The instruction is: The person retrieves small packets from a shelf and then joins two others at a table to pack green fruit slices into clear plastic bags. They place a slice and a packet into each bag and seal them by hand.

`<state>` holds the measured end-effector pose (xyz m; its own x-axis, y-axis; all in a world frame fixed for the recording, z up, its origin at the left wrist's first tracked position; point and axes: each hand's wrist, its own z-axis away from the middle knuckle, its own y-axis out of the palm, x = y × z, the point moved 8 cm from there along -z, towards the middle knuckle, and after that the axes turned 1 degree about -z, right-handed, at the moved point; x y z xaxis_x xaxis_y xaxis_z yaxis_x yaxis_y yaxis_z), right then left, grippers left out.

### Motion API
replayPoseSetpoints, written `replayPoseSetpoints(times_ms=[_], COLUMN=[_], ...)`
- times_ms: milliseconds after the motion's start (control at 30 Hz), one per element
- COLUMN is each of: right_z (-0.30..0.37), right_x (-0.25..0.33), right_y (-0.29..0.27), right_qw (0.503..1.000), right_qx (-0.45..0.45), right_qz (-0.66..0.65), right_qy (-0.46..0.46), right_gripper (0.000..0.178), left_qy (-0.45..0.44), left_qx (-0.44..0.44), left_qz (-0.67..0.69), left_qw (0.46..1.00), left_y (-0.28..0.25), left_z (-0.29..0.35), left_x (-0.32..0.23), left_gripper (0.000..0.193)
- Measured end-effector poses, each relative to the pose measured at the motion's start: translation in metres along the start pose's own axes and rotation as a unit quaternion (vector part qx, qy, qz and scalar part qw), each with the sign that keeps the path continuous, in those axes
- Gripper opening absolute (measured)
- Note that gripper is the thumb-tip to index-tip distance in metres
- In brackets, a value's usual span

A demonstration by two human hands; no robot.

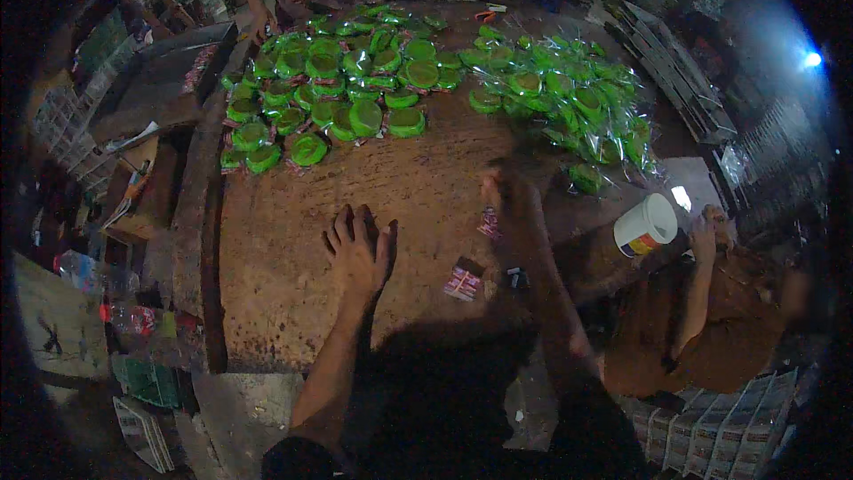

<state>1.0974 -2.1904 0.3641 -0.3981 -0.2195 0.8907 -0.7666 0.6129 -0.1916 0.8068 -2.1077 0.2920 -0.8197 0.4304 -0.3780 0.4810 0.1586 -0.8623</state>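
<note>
Red-and-yellow label (638, 246) on white plastic bucket (643, 222) at three o'clock, printed pink-and-white paper stack (462, 284) at five o'clock, wording illegible
</note>
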Motion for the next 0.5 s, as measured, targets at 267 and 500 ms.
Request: replayPoseSetpoints(times_ms=[267,500], right_z=[-0.164,-0.15], right_x=[-0.127,-0.133], right_y=[0.028,0.072], right_qw=[0.877,0.879], right_qx=[-0.04,0.007], right_qz=[0.472,0.474], right_qy=[-0.086,-0.05], right_gripper=[0.048,0.053], left_qy=[-0.012,0.01], left_qx=[0.049,0.018], left_qz=[-0.01,-0.028], left_qw=[0.999,0.999], left_y=[-0.005,-0.013], left_z=[-0.009,-0.01], left_x=[0.0,-0.006], left_gripper=[0.063,0.062])
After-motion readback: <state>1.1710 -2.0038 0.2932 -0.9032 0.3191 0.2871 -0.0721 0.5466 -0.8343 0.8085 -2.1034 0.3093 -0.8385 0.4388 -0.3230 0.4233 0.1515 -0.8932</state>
